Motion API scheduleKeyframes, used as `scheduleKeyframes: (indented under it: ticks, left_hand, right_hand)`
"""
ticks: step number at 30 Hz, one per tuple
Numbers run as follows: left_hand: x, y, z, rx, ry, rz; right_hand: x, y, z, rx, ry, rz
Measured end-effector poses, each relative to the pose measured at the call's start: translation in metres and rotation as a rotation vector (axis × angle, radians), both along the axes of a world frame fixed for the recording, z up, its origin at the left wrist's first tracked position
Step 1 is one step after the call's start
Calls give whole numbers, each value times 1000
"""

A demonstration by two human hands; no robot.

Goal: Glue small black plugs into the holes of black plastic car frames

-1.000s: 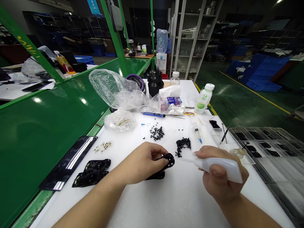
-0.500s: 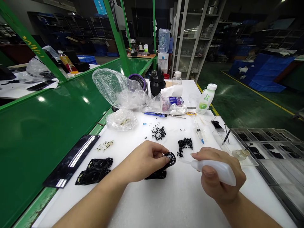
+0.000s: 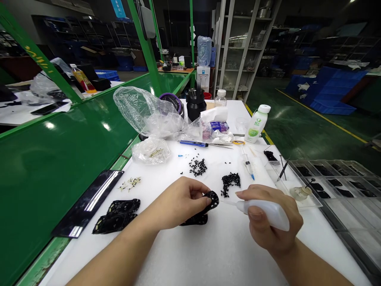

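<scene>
Fingers of left hand (image 3: 178, 202) pinch one black part (image 3: 212, 200); fingers of right hand (image 3: 263, 228) wrap one white squeeze bottle (image 3: 269, 209).

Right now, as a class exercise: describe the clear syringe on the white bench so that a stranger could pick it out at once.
On the white-topped workbench, find the loose heap of black granules nearest the hands. Just up and to its right lies a slim clear syringe, its blue tip pointing toward the person working. Unlike the white squeeze bottle beside it, it lies untouched on the bench.
</scene>
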State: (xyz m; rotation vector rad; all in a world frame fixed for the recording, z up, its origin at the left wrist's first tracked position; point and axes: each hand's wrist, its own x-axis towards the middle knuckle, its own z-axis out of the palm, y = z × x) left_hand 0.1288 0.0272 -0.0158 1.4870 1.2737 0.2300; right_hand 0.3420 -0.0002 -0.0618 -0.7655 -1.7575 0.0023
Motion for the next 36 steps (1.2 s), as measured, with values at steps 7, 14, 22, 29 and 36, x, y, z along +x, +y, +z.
scheduleKeyframes:
  ticks: [7, 14, 22, 29, 36]
  left_hand:
    - [-2, 0, -9, 43, -8, 10]
    - [-5, 1, -13, 42, -22, 13]
    - [-6, 4, -19, 118, 21, 24]
    - [-5, 10, -15, 124, 71, 95]
    - [-6, 14, -21, 167, 12, 192]
  right_hand:
    - [-1, -1, 2, -34, 25, 12]
    - [-1, 0, 2, -41, 28, 28]
    - [-1, 10, -4, -195, 569, 40]
    - [5, 49, -7, -796, 694, 95]
    - [-2, 66, -9, -766, 119, -216]
